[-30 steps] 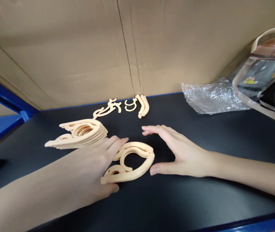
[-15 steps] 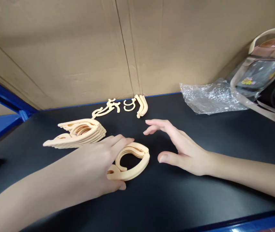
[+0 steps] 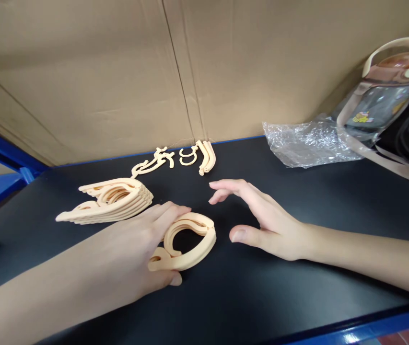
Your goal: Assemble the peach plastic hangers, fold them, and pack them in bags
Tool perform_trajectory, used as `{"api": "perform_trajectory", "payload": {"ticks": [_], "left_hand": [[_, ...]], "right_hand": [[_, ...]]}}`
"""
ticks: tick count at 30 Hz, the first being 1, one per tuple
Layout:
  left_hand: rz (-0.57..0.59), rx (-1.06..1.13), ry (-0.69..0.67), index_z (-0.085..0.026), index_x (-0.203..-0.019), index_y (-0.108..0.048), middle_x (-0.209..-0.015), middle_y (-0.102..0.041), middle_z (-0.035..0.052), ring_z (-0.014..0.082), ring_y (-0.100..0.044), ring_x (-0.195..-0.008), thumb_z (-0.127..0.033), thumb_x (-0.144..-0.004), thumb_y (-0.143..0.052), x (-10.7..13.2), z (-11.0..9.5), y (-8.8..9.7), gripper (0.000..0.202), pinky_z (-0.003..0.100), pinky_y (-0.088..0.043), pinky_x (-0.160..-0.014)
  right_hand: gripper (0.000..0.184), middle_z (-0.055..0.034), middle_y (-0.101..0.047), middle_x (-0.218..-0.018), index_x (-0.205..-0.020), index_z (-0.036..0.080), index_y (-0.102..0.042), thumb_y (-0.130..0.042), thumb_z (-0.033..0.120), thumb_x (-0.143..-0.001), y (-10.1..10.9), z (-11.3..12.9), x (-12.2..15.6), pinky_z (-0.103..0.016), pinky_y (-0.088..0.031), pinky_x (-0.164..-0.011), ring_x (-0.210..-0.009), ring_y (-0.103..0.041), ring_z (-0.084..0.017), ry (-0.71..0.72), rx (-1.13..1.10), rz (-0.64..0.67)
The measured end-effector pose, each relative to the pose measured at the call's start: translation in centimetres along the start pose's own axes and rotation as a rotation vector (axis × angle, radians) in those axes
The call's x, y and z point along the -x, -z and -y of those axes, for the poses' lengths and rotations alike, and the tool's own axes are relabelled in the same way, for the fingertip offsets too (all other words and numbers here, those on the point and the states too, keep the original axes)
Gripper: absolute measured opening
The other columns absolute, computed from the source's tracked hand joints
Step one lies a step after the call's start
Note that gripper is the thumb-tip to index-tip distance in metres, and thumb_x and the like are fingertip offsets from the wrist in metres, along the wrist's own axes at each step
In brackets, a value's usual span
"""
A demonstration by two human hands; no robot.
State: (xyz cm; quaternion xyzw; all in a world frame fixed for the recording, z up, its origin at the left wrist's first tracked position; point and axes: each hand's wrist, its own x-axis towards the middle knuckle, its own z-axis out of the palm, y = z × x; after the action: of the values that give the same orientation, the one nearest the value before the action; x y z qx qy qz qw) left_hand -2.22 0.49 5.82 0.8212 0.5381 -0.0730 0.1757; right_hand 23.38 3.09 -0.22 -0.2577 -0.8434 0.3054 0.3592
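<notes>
My left hand [image 3: 143, 244] is closed around a small stack of folded cream plastic folding hangers [image 3: 194, 258] on the black tabletop. Its thumb lies along the near side and its fingers along the far side; their rounded end points right, and my palm hides the other end. To the right of them hovers my right hand [image 3: 262, 218], holding nothing, thumb and fingers apart and curved toward the hangers. A taller stack of the same folded hangers [image 3: 118, 203] lies beyond my left forearm.
At the back edge lie loose hanger arms [image 3: 207, 158], curved hook pieces [image 3: 189, 155] and more hanger parts [image 3: 154, 162]. A crumpled clear plastic bag [image 3: 308, 143] and a transparent strapped bottle [image 3: 384, 103] stand back right, beside a black object. Cardboard [image 3: 111, 72] walls the rear; blue frame bars edge the table.
The view has shifted slightly, so everything sits a little further left. My left hand keeps its grip on the hangers, and my right hand stays spread beside them.
</notes>
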Motion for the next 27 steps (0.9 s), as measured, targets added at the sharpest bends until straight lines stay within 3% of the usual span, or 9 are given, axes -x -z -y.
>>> {"api": "perform_trajectory", "payload": {"ticks": [5,14,22,27], "left_hand": [[-0.041,0.013,-0.032,-0.036,-0.132,-0.047,-0.124,-0.063,0.0014,0.0296,-0.064,-0.106,-0.045,-0.068,-0.076,0.0,0.6,-0.1,0.071,0.036,-0.053,-0.086],[-0.038,0.017,0.088,-0.036,-0.131,-0.047,-0.117,-0.063,0.0024,0.0313,-0.062,-0.103,-0.046,-0.065,-0.074,0.2,0.4,-0.2,0.072,0.044,-0.051,-0.087],[-0.006,0.046,0.059,-0.034,-0.134,-0.047,-0.123,-0.062,0.0033,0.0307,-0.061,-0.106,-0.043,-0.064,-0.077,-0.1,0.1,0.0,0.076,0.041,-0.05,-0.089],[-0.105,-0.042,-0.001,-0.03,-0.131,-0.051,-0.119,-0.064,0.0034,0.0289,-0.063,-0.103,-0.036,-0.066,-0.073,0.1,-0.4,-0.5,0.069,0.036,-0.049,-0.086]], "right_hand": [[0.063,-0.0076,-0.061,-0.123,-0.14,0.018,-0.037,-0.054,0.055,-0.092,0.1,0.1,-0.1,-0.041,-0.037,-0.101,-0.116,-0.056,-0.021,0.019,0.017,0.011],[0.061,-0.0081,-0.063,-0.12,-0.137,0.015,-0.041,-0.058,0.051,-0.091,0.1,0.2,-0.1,-0.038,-0.038,-0.098,-0.112,-0.058,-0.02,0.053,0.036,0.007],[0.059,-0.0083,-0.063,-0.119,-0.136,0.014,-0.042,-0.056,0.051,-0.092,0.1,0.3,-0.2,-0.037,-0.038,-0.098,-0.111,-0.058,-0.02,0.057,0.047,0.009],[0.057,-0.0085,-0.064,-0.119,-0.134,0.016,-0.043,-0.055,0.053,-0.093,0.1,0.3,-0.2,-0.039,-0.039,-0.099,-0.111,-0.058,-0.02,0.044,0.046,0.009]]}}
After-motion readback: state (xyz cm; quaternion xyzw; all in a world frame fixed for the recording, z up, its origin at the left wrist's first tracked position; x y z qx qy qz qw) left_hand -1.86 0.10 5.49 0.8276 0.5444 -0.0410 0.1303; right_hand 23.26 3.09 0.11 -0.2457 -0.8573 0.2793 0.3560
